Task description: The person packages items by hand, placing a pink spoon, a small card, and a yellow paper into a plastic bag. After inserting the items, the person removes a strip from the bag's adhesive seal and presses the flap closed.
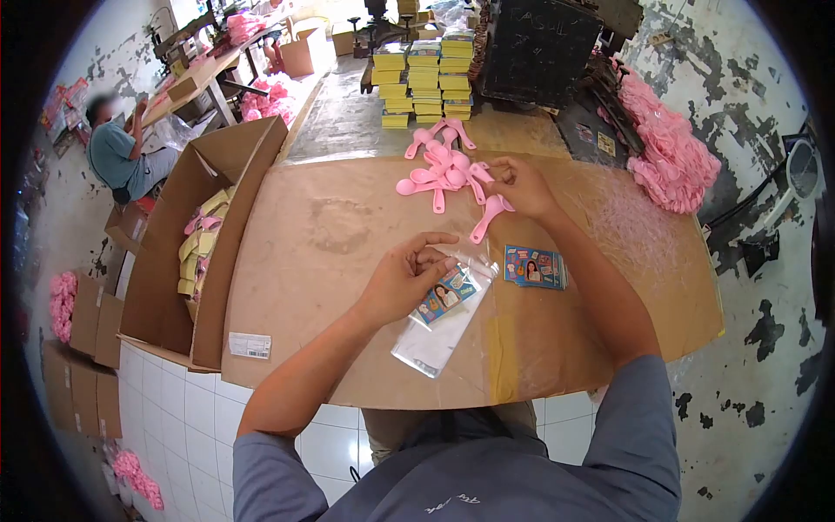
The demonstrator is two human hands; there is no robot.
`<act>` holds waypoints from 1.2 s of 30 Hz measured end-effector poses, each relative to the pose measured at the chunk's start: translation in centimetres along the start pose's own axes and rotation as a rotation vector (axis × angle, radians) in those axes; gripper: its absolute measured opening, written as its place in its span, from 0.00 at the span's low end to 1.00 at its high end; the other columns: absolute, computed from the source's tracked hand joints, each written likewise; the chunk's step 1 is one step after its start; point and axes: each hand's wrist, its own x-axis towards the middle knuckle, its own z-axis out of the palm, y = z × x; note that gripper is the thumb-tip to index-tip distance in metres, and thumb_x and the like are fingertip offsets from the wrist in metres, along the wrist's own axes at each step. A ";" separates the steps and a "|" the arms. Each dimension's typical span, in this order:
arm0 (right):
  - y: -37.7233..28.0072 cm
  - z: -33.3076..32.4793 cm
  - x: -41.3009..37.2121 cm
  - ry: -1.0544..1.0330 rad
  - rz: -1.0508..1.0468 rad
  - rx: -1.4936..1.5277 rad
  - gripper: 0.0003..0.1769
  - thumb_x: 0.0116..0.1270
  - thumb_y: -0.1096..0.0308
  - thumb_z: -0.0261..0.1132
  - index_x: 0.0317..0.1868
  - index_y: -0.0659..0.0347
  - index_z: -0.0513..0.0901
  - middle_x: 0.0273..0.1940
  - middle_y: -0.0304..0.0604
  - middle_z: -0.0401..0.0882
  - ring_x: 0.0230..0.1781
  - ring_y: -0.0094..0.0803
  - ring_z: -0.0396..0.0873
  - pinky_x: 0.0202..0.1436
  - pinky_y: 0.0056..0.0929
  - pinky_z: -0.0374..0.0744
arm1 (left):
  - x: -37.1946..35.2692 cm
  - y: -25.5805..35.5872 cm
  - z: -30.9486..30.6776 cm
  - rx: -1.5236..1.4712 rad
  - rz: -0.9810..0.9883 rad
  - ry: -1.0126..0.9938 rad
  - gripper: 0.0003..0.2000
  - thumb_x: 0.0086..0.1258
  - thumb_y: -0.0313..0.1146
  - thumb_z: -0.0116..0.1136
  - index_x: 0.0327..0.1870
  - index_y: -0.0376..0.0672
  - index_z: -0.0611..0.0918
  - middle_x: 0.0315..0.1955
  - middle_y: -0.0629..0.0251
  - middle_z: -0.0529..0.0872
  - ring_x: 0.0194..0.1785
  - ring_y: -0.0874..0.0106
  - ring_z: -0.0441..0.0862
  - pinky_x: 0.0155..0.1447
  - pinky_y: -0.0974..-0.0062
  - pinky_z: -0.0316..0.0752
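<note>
My left hand [407,280] is closed, thumb and fingers on a blue printed card [450,294] with a portrait on it. Beneath that card lies a clear plastic zip bag [430,341], slanting on the cardboard-covered table. My right hand [524,189] reaches to the right edge of a loose pile of pink spoons [441,165]. Its fingers pinch at a pink spoon [479,173], partly hidden by the fingertips. Just below that hand, a separate pink spoon [490,217] lies apart. A small stack of the same printed cards [533,267] sits right of the bag.
Yellow-edged card stacks [424,83] rise at the back, beside a dark metal box [539,52]. An open cardboard carton [239,252] stands left with yellow and pink items inside. Pink pieces [665,143] are heaped at right. Another person [122,152] sits at far left.
</note>
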 end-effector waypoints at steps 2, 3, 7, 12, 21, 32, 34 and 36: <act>-1.7 -0.7 -1.5 -0.036 -0.046 0.206 0.29 0.65 0.74 0.72 0.67 0.63 0.78 0.41 0.43 0.87 0.40 0.27 0.86 0.46 0.28 0.82 | 0.0 0.0 -0.1 -0.025 -0.011 0.006 0.18 0.79 0.27 0.62 0.66 0.36 0.78 0.40 0.66 0.91 0.35 0.87 0.83 0.35 0.86 0.76; -4.2 -1.2 -3.4 -0.077 -0.067 0.326 0.30 0.66 0.76 0.71 0.69 0.63 0.76 0.41 0.42 0.87 0.40 0.26 0.86 0.46 0.27 0.82 | -0.1 0.3 -0.1 -0.026 -0.025 0.009 0.17 0.79 0.27 0.62 0.66 0.36 0.78 0.40 0.66 0.91 0.35 0.87 0.83 0.35 0.87 0.76; -8.5 -1.2 -9.0 -0.176 -0.094 0.552 0.34 0.69 0.80 0.68 0.74 0.61 0.69 0.43 0.41 0.85 0.41 0.25 0.85 0.45 0.26 0.82 | -0.1 0.0 -0.1 -0.014 -0.021 0.019 0.16 0.79 0.28 0.62 0.65 0.35 0.80 0.42 0.66 0.91 0.36 0.87 0.83 0.36 0.87 0.76; -9.7 0.1 -11.5 -0.072 -0.144 0.669 0.37 0.68 0.83 0.68 0.75 0.61 0.66 0.46 0.43 0.81 0.42 0.25 0.85 0.45 0.24 0.83 | -0.3 0.4 0.8 0.011 -0.038 0.016 0.14 0.80 0.29 0.61 0.61 0.34 0.83 0.44 0.64 0.92 0.40 0.85 0.85 0.41 0.85 0.79; -7.7 4.1 -13.1 0.081 -0.251 0.668 0.31 0.71 0.81 0.68 0.71 0.62 0.68 0.51 0.44 0.80 0.46 0.27 0.85 0.50 0.27 0.83 | -0.3 0.6 0.7 -0.034 -0.113 0.074 0.14 0.82 0.33 0.60 0.59 0.34 0.85 0.44 0.65 0.91 0.44 0.83 0.85 0.47 0.81 0.81; -11.2 1.5 -13.0 -0.131 -0.603 0.134 0.07 0.71 0.76 0.66 0.48 0.63 0.85 0.60 0.46 0.81 0.63 0.38 0.79 0.66 0.38 0.75 | -0.3 0.5 -0.2 -0.160 -0.056 -0.055 0.15 0.82 0.34 0.60 0.61 0.33 0.81 0.44 0.62 0.92 0.46 0.80 0.87 0.51 0.79 0.81; -12.1 0.8 -13.3 -0.233 -0.674 0.035 0.07 0.68 0.79 0.66 0.45 0.61 0.85 0.58 0.46 0.82 0.61 0.41 0.80 0.71 0.41 0.73 | -0.5 1.0 -0.2 -0.190 -0.053 -0.119 0.16 0.81 0.33 0.61 0.62 0.33 0.81 0.49 0.60 0.91 0.51 0.79 0.86 0.55 0.77 0.81; -12.7 -0.4 -13.0 -0.207 -0.737 0.217 0.09 0.64 0.79 0.70 0.44 0.60 0.85 0.56 0.44 0.83 0.59 0.41 0.81 0.67 0.42 0.75 | -0.7 1.5 0.1 -0.205 0.004 -0.099 0.17 0.80 0.32 0.62 0.63 0.33 0.80 0.55 0.58 0.88 0.56 0.77 0.85 0.60 0.75 0.80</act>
